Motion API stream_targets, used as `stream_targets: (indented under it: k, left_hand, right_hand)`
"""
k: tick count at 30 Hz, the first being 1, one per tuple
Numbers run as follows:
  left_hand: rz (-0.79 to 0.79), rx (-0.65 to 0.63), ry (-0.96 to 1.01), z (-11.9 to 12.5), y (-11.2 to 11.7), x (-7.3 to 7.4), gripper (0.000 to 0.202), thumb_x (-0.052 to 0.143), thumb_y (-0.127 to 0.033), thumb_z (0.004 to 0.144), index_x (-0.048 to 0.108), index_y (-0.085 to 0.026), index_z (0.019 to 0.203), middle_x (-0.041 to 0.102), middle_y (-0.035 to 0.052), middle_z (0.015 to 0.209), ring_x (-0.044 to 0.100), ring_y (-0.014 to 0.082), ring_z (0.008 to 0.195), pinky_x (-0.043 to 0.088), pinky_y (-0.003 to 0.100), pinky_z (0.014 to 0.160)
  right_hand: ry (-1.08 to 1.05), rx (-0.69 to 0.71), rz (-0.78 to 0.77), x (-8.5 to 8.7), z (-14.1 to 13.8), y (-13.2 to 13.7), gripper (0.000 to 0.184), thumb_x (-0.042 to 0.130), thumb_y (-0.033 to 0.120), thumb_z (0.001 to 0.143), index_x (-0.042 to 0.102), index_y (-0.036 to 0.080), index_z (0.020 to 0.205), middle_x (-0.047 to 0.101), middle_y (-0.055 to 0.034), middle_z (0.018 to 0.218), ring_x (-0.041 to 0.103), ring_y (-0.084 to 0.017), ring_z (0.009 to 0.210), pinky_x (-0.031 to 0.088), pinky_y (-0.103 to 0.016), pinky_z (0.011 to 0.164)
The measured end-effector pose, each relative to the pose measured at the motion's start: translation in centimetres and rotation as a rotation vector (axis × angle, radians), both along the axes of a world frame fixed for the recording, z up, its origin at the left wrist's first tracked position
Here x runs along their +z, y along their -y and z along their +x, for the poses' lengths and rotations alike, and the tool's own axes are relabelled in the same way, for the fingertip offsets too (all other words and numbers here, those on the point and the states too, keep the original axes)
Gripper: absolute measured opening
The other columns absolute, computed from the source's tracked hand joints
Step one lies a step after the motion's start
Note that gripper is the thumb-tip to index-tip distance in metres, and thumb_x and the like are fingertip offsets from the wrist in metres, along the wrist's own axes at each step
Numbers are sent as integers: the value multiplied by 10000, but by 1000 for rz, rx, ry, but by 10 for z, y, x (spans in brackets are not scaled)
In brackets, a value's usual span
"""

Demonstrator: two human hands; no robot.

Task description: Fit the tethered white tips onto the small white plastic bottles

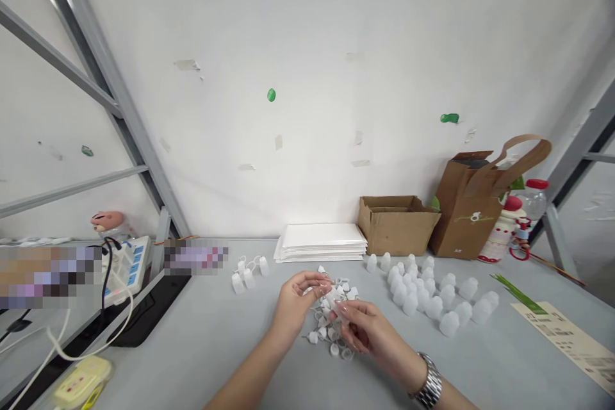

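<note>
Left hand (305, 293) and right hand (361, 325), fingertips nearly closed, pinch a small whitish piece (335, 302).
A loose pinch could drop it among similar white caps (331, 333) at six o'clock.

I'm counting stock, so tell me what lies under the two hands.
Beneath the left hand and right hand, white caps, some with rings, lie loosely piled on the grey table. Whatever the hands cover cannot be seen.

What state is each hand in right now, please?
Left hand: fingers curled in; whether they grip anything cannot be told.
Right hand: closed on a small translucent white piece.
</note>
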State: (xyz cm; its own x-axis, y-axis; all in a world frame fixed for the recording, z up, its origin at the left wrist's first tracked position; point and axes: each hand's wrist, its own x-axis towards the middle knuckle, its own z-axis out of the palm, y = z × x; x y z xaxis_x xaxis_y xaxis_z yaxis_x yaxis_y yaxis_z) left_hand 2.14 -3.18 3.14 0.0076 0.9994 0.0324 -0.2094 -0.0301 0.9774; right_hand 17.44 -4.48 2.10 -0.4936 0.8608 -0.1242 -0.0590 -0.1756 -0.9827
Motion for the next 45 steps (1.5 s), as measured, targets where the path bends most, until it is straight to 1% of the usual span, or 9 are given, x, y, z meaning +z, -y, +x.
stream_targets:
  k: [6,14,17,21,25,29,35,42,45]
  left_hand:
    - [12,43,-42,-1,-3,-2,193,727,-242,567,649,-152,718,699,56,739,628,179,731,461,274,710]
    - [-26,152,27,9,0,-8,205,760,-259,508,643,-146,634,683,36,633,616,160,641,470,262,658]
    - [-59,155,22,8,0,-8,208,765,-262,497,646,-145,621,690,42,627,625,170,645,471,265,661]
    - [-89,72,47,4,1,-3,221,760,-266,514,664,-146,672,714,62,718,643,188,718,475,275,707]
    - [-110,15,59,1,1,2,254,751,-283,537,668,-141,731,720,82,767,653,209,767,472,296,741]
    - [-111,51,64,3,1,-1,252,764,-268,510,657,-142,701,720,73,731,658,212,743,478,301,728]
    - [-98,123,38,5,0,-7,247,773,-283,477,649,-145,639,714,66,700,647,197,697,480,285,685]
    - [-97,-32,116,5,3,-2,271,756,-265,533,651,-143,750,718,91,794,648,220,820,465,315,786]
    - [-82,-8,129,6,3,-2,260,760,-250,527,652,-143,738,717,80,770,653,221,795,473,319,772]
  right_hand:
    - [377,-249,476,-7,0,7,262,488,419,813,572,172,796,569,13,625,494,-120,564,383,-222,536]
    - [607,-422,840,-20,0,13,249,444,363,849,574,182,960,653,-81,857,582,-205,779,429,-299,701]
    - [520,-383,711,-19,-1,11,272,444,416,841,579,184,888,636,-55,757,557,-176,679,419,-273,629]
    - [177,-140,208,-11,-3,6,382,464,534,790,524,174,680,438,59,452,352,-75,394,281,-202,419]
    - [-132,71,-158,-2,-3,4,446,485,598,741,566,159,750,346,104,386,180,-31,325,180,-196,388]
    - [-95,-10,-143,-4,-2,2,457,520,605,712,552,149,720,355,106,356,206,-32,324,177,-194,389]
    - [0,-129,-27,-15,-2,-4,423,612,556,655,466,168,738,573,48,500,358,-34,335,199,-184,391]
    - [-250,26,-250,-8,-1,-1,528,464,667,702,526,144,672,415,87,325,203,-19,262,169,-192,350]
    - [-265,16,-244,-10,-2,0,554,446,673,711,551,129,688,412,86,330,197,-15,267,175,-187,350]
